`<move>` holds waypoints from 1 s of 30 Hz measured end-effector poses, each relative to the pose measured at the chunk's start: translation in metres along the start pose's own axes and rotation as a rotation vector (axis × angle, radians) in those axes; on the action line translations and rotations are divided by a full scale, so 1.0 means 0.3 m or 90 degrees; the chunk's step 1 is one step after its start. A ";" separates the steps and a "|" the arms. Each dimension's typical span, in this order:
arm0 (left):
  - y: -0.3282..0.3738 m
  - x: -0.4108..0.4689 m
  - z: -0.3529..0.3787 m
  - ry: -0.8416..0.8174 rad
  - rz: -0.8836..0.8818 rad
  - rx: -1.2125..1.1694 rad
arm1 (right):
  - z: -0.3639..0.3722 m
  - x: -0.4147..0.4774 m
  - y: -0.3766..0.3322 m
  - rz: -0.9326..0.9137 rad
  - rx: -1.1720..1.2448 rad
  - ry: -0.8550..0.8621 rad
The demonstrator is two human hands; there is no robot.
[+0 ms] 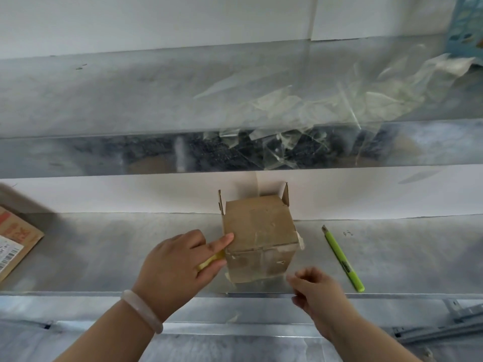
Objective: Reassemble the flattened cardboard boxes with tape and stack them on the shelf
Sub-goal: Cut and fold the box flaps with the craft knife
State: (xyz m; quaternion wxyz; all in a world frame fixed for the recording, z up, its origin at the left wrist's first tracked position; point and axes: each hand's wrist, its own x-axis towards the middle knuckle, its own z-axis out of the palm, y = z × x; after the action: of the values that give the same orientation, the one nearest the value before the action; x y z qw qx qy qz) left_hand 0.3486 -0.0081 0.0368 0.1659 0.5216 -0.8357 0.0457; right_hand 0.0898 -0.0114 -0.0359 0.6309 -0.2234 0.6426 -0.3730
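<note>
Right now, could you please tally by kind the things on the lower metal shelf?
Brown cardboard boxes: 2 (upright small one, flat printed one)
Lime-green utility knife: 1
Yellow item held by left hand: 1
Total: 4

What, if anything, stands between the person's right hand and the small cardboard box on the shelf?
Nothing visible does. The right hand is beside the cardboard box's near right corner, with only metal shelf between them. The green utility knife lies farther right. The left hand, gripping a yellow object, touches the box's left edge.
</note>
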 end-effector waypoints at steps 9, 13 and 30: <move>0.010 -0.003 0.013 0.007 0.004 0.020 | 0.064 -0.098 -0.079 -0.473 -0.101 -0.160; 0.004 -0.002 0.015 0.001 -0.004 0.017 | 0.053 -0.050 -0.070 -0.385 -0.127 -0.236; -0.017 0.011 0.019 0.031 0.012 -0.011 | -0.017 0.077 -0.246 -1.108 -0.989 -0.059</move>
State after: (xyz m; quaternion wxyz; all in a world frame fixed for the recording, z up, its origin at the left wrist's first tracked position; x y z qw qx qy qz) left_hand 0.3504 -0.0148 0.0320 0.1902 0.5106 -0.8369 0.0524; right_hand 0.0688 -0.0738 0.0050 -0.1215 -0.9281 0.3040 -0.1774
